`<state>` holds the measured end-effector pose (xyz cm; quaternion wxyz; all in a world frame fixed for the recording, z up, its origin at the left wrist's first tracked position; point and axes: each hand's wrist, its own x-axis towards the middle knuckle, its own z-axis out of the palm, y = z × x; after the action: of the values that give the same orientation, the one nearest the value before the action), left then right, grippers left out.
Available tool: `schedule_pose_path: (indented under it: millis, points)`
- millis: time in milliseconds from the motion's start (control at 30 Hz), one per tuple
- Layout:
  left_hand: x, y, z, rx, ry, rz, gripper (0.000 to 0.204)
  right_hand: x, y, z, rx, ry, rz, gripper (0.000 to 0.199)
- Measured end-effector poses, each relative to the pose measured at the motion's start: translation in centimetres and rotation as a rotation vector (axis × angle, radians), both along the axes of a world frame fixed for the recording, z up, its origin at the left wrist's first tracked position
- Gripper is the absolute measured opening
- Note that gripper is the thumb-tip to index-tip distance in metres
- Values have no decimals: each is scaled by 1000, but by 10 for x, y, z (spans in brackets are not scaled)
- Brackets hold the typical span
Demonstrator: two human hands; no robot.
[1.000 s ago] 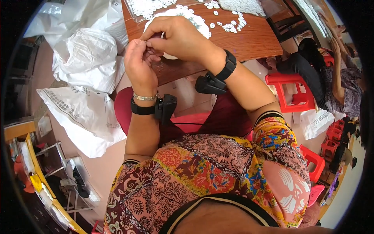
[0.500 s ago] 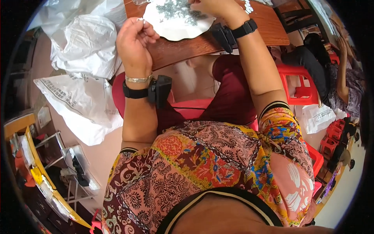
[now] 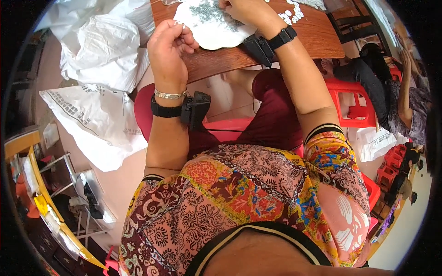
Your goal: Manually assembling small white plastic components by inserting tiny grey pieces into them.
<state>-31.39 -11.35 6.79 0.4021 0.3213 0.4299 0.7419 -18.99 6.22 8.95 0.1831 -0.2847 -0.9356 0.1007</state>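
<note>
My left hand (image 3: 169, 50) is over the table's near edge. Its thumb and forefinger pinch a small white piece (image 3: 178, 23), and the other fingers curl loosely. My right hand (image 3: 248, 11) reaches over the right part of a white plate with a wavy rim (image 3: 214, 42). Its fingertips point down at a heap of tiny dark grey pieces (image 3: 205, 13) on that plate. The right fingers are bent together at the top of the picture, and whatever they hold is too small to make out. Several small white round pieces (image 3: 294, 14) lie on the table right of my right hand.
The brown wooden table (image 3: 320, 39) reaches out ahead of me. Stuffed white sacks (image 3: 101, 50) and a flat white sack (image 3: 92, 119) occupy the floor at left. A red plastic stool (image 3: 357, 103) stands at right, beside another person (image 3: 407, 92).
My left hand has shifted slightly right, still pinching the white piece. My right hand has drawn a little left over the plate, and more white pieces on the table have come into sight.
</note>
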Motion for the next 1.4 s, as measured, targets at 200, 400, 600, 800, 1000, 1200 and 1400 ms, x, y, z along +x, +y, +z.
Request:
schedule_pose_path:
  millis: [200,400,600,800,1000,1200,1400]
  points:
    - [-2,-1,0,-14,-24,38,16,-1,-16,11,-12,33,235,11]
    - [1,3,-1,-29,1,33,16,-13,-12,-6,107,-184,255,12]
    - [1,4,-5,-9,-39,31,17,-20,-18,-16,261,-290,232,14]
    - [5,4,-3,-2,-64,36,16,-13,-17,2,71,39,208,14]
    - [8,4,-1,-72,25,17,19,-7,-22,26,-658,285,264,9]
    - [12,4,-2,-62,149,62,18,-7,-27,32,-966,403,432,11]
    - [15,3,2,-63,120,89,18,-7,-42,41,-1012,336,361,14]
